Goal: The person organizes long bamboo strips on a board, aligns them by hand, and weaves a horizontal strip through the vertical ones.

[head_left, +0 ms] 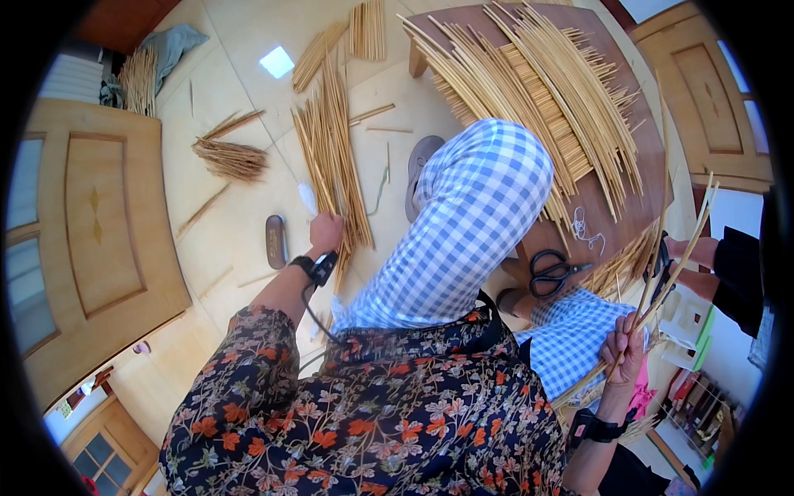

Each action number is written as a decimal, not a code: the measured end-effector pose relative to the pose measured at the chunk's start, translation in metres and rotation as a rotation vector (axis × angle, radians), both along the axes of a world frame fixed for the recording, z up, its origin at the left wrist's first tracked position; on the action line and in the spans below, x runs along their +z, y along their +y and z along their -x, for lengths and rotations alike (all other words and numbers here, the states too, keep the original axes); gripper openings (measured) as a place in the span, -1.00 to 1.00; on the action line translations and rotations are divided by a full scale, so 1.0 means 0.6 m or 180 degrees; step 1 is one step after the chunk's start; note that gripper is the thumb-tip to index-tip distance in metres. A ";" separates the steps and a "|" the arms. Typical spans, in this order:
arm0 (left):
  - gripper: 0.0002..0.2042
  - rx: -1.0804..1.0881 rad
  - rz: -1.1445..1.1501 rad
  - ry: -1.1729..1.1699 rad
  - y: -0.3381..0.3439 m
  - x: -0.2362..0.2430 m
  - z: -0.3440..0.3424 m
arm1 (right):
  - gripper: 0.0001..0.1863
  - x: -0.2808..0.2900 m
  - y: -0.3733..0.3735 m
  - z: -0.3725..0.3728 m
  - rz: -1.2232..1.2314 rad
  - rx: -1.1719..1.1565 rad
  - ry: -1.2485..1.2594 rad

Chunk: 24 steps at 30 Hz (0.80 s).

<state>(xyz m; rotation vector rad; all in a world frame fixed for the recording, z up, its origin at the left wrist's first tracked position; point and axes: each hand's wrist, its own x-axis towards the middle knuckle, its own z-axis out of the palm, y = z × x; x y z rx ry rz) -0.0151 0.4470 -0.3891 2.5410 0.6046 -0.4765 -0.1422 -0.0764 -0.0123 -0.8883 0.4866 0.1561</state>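
Observation:
Down on the floor, my left hand (327, 231) is closed at the edge of a long pile of dry straw-coloured stalks (331, 153); its fingertips are partly hidden. My right hand (622, 347), out to the right, is wrapped round a few long dry stalks (680, 263) that stand up at a slant. A low brown table (653, 157) carries a mat of stalks (542, 95), with loose lengths laid across it. White string (585, 230) and black-handled scissors (552, 273) lie at the table's near end.
Brown brushy stalk ends (234, 159) and a brown slipper (275, 241) lie on the tiled floor (223, 273). Short stalk bundles (367, 31) are farther off. A wooden door (103, 215) stands at left. Another person's legs (703, 256) are at right, beside the table.

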 end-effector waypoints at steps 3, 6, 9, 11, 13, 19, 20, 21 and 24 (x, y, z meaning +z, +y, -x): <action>-0.66 0.0005 0.0378 -0.0102 -0.004 0.020 0.024 | -0.74 -0.004 -0.004 0.001 -0.0006 0.0019 -0.0056; -0.68 0.0074 0.0894 -0.0027 0.003 0.048 0.053 | -0.73 -0.006 -0.004 0.000 -0.0032 0.0046 -0.0133; -0.68 0.0011 0.1455 0.0034 -0.009 0.100 0.076 | -0.73 -0.008 -0.009 0.002 -0.0152 0.0127 -0.0109; -0.71 0.0014 0.2029 0.0090 -0.017 0.136 0.085 | -0.74 -0.009 -0.004 0.001 -0.0184 0.0119 -0.0180; -0.75 0.0072 0.2213 0.0057 -0.025 0.174 0.078 | -0.74 -0.014 -0.001 0.000 -0.0230 0.0110 -0.0265; -0.79 -0.0201 0.2919 -0.0352 -0.054 0.208 0.041 | -0.75 -0.020 -0.008 0.015 -0.0342 0.0127 -0.0498; -0.81 -0.0324 0.2893 -0.0551 -0.060 0.214 0.031 | -0.76 -0.022 -0.007 0.015 -0.0385 0.0130 -0.0526; -0.81 -0.0385 0.2903 -0.0565 -0.067 0.224 0.022 | -0.76 -0.025 -0.007 0.019 -0.0421 0.0123 -0.0549; -0.83 -0.0476 0.3035 -0.0492 -0.086 0.267 0.000 | -0.77 -0.034 -0.008 0.022 -0.0508 0.0127 -0.0681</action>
